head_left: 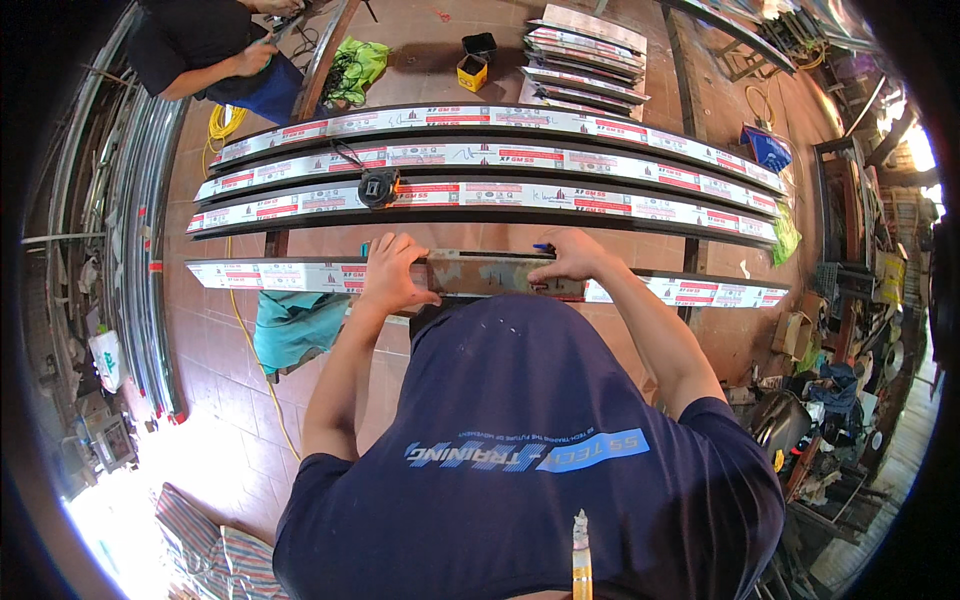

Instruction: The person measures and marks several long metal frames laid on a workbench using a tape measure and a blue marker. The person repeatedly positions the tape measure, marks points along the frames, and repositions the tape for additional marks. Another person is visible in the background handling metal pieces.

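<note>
A long bar [700, 291] wrapped in white and red printed film lies crosswise in front of me. On its middle sits a worn, stained metal plate [470, 272], shaped like a short channel. My left hand [393, 272] grips the plate's left end, fingers over the far edge and thumb on the near side. At the other end, my right hand [567, 257] clasps the plate. A small blue tip [543, 247], perhaps of a pen, pokes out by its fingers. Just beyond, a black tape measure [378, 187] rests on the nearest of several similar bars [520, 193].
Dark rails [688, 90] run beneath the bars. Farther off lie stacked shorter pieces [585, 60] and a yellow box [472, 72]. Another person's hand [252, 58] is at the upper left. Teal cloth [295, 330] hangs nearby; a yellow cable [262, 365] crosses the tiled floor.
</note>
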`<state>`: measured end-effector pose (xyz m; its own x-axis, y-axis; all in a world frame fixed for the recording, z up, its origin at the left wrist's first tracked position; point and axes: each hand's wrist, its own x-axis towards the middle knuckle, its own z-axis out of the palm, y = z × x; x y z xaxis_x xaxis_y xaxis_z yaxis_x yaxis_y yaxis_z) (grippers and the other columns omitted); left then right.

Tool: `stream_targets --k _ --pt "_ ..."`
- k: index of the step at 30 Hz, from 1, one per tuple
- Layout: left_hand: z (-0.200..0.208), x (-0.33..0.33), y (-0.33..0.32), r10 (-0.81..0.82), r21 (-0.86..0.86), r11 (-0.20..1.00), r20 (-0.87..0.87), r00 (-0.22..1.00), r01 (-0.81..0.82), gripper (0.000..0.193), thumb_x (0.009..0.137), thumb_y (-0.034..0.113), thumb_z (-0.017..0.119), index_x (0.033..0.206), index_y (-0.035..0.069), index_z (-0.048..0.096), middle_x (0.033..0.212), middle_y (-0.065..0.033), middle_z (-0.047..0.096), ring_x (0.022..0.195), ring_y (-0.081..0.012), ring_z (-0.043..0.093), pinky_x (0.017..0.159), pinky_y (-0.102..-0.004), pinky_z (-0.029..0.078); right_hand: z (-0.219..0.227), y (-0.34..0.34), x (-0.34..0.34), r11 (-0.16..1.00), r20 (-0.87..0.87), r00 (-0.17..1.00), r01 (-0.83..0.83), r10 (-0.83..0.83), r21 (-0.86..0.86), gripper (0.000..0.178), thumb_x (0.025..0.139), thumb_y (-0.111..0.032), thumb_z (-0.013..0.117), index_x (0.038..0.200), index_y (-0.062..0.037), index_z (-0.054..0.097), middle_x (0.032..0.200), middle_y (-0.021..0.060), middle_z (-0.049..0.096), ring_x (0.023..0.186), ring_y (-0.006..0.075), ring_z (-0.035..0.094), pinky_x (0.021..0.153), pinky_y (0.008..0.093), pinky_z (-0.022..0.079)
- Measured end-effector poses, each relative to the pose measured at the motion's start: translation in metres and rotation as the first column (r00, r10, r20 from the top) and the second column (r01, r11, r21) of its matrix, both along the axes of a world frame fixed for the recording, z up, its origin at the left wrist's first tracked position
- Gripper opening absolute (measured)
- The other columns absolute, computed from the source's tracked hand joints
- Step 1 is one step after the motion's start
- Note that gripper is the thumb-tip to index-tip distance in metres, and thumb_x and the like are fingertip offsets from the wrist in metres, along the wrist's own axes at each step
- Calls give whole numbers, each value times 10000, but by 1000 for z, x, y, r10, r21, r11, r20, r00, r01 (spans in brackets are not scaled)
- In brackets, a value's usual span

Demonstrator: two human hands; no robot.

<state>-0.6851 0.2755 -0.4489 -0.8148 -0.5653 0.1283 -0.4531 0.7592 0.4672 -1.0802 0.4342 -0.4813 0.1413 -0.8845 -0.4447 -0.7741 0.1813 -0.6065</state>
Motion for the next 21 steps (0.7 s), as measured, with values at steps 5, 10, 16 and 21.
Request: stream_targets --k 5,10,16,21 --pt "6 5 1 -25 40 999 110 994 21 984 474 406 1115 1360 159 767 1162 -68 736 1174 -357 670 1011 -514 522 26 11 8 988 33 999 34 -29 -154 723 767 -700 961 1018 -36 821 1043 195 804 1027 425 766 952 511 603" --pt "9 1 21 65 77 993 244 968 -86 1167 572 348 1127 1605 165 618 1319 -124 793 1254 -409 736 1155 -556 555 79 18 17 950 -49 998 15 -32 -313 609 759 -575 1004 1059 -86 801 1069 131 763 1085 385 748 958 506 600" --pt "14 2 32 128 126 978 262 956 -165 1148 622 271 1120 1640 192 594 1154 -132 808 1119 -391 769 990 -518 610 132 12 21 933 -191 982 -60 -9 -356 575 717 -509 1024 1041 -92 796 1010 94 716 1050 357 734 913 493 590" --pt "10 6 33 102 133 983 194 976 -129 1104 664 241 1102 1637 185 584 1114 -125 808 1058 -381 775 915 -524 605 170 11 4 949 -204 978 -34 -32 -313 566 700 -461 1029 1053 -78 809 998 95 731 1031 350 741 901 488 592"
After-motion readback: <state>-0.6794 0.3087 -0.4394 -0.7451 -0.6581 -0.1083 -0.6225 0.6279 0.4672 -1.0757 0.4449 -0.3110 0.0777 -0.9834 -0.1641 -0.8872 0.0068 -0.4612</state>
